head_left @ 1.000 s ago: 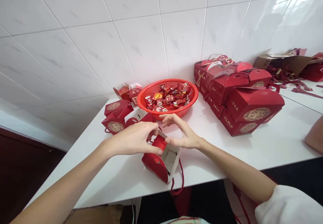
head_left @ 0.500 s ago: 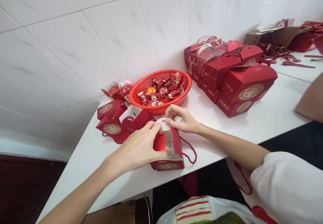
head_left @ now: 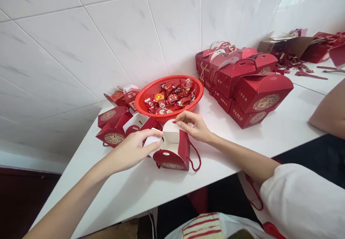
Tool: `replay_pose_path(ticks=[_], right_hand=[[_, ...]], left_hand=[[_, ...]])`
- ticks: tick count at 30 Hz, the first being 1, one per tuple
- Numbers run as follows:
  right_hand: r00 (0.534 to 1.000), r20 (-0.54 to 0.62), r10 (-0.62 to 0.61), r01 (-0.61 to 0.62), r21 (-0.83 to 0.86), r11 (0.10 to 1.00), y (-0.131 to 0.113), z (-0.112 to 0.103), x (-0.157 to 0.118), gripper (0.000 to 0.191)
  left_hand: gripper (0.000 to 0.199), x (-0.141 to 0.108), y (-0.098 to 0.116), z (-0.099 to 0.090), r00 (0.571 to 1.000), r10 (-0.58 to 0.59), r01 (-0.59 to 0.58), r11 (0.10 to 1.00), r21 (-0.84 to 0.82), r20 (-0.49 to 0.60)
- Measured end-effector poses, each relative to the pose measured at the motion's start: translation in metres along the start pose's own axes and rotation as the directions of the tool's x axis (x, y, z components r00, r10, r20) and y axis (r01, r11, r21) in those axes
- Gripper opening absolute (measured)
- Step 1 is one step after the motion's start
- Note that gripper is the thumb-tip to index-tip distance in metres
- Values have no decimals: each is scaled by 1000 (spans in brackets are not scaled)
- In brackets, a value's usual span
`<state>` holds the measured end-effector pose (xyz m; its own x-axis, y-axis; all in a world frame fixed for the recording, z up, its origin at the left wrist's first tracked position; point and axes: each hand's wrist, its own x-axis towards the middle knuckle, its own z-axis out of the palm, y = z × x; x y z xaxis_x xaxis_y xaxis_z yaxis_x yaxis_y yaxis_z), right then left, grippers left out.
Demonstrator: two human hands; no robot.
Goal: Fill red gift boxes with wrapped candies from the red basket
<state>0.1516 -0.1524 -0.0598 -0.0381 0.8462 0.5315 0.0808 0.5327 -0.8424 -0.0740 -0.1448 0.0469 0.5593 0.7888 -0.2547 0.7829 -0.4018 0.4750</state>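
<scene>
In the head view a small red gift box (head_left: 172, 165) stands on the white table with its top open and its pale inside showing. My left hand (head_left: 137, 147) pinches the white inner side of its left flap between thumb and fingers. My right hand (head_left: 195, 127) has thumb and fingers closed on the rounded back flap (head_left: 169, 126). The front flap, with an oval slot, leans inward, and a red cord handle hangs from the right side. Just behind the box is a red plastic basket (head_left: 201, 101) of wrapped candies (head_left: 172, 97).
Several red boxes (head_left: 114, 129) lie left of the basket, against the wall. Stacked boxes (head_left: 258, 92) stand to the right. Farther right are loose red straps (head_left: 309, 74) and an open carton (head_left: 272, 46). Another person's arm (head_left: 330, 109) rests at the right edge.
The left flap is now pulled outward by my left hand, which has moved left, and the front flap shows. My right hand stays at the back flap. The view has shifted slightly.
</scene>
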Motion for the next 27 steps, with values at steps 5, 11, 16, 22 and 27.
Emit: replay_pose_path(ticks=[5, 11, 16, 22, 27], right_hand=[[980, 162, 117, -115, -23, 993, -8, -10, 4, 36], [764, 612, 205, -207, -68, 976, -15, -33, 11, 55], [771, 608, 191, -177, -82, 981, -16, -44, 7, 71], [803, 586, -107, 121, 15, 993, -34, -50, 2, 35], [785, 617, -57, 191, -154, 969, -49, -59, -4, 27]], left_hand=[[89, -5, -2, -2, 981, 60, -73, 995, 65, 184], [117, -9, -14, 1, 942, 193, -212, 977, 38, 274], [118, -4, -16, 8, 926, 160, -167, 986, -9, 342], [118, -3, -6, 7, 922, 81, -83, 997, -12, 380], [122, -4, -7, 8, 931, 42, -67, 996, 57, 363]])
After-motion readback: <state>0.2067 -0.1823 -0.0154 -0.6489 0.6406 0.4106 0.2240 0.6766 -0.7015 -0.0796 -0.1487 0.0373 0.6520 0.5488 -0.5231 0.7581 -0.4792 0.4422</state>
